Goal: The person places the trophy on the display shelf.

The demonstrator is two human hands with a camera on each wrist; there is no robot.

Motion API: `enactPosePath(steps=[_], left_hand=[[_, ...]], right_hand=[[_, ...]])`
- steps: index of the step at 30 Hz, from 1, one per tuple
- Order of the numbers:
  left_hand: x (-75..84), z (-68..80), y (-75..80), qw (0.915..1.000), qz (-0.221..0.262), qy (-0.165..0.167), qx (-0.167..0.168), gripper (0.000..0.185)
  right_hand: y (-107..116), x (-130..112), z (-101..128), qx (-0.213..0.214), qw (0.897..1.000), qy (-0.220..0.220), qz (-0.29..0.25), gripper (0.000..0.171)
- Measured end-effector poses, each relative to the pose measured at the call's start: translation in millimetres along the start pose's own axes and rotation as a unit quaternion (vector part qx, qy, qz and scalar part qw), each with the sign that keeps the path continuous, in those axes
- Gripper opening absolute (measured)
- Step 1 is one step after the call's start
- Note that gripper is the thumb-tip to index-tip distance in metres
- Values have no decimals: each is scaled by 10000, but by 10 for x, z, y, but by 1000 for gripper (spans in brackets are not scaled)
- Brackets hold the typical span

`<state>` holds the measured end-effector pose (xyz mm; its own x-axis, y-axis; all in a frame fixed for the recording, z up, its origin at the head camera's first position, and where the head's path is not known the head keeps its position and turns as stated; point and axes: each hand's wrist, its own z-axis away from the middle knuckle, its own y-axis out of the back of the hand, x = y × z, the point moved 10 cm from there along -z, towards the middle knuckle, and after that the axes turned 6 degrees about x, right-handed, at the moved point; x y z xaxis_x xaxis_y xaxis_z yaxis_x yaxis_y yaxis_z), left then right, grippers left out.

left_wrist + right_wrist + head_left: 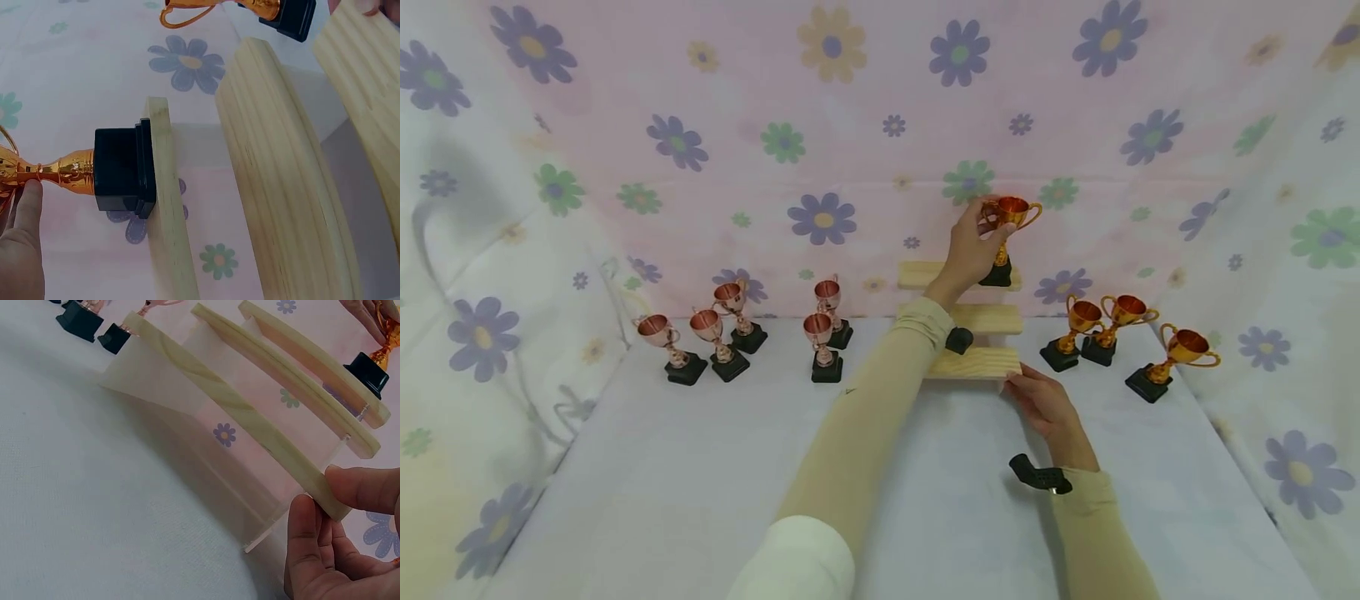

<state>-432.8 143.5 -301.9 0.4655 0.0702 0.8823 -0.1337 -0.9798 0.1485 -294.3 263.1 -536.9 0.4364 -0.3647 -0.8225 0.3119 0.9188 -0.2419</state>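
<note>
My left hand (976, 248) holds a gold trophy cup (1013, 210) by its stem and bowl, over the right end of a wooden three-step rack. In the left wrist view the trophy's black base (119, 169) sits right at the top board (164, 187). The cup is upright, handles out to the sides. My right hand (1048, 407) pinches the right end of the lowest board (973, 363) between thumb and fingers, plainly seen in the right wrist view. Clear side panels (281, 519) support the boards. The middle board (988, 318) carries nothing in sight.
Three more gold trophies, one of them a tilted-looking cup (1187, 346), stand right of the rack on the white table (700, 483). Several rose-gold trophies, including a front one (820, 329), stand on the left. A flowered cloth (737, 192) hangs behind and at both sides.
</note>
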Motion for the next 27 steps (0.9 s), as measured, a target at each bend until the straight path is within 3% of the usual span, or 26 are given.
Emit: enactPosePath(steps=[8,15,22,24,27], left_hand=[[8,2,-85,9999,29,12,108,46],[-16,92,-21,9992,-14,276,288,55],[-126,451,296,9970,101,584,492,58],[-133,597,391,9975,-20,624,341,55],[-114,848,510,9974,-286,650,-139,51]], right_hand=[[5,26,3,23,10000,28,26,63],[20,22,21,56,10000,10,49,63],[20,28,23,114,9999,-94,-27,63],[17,33,11,132,9998,-126,-67,62],[24,38,-4,188,9997,-141,-83,62]])
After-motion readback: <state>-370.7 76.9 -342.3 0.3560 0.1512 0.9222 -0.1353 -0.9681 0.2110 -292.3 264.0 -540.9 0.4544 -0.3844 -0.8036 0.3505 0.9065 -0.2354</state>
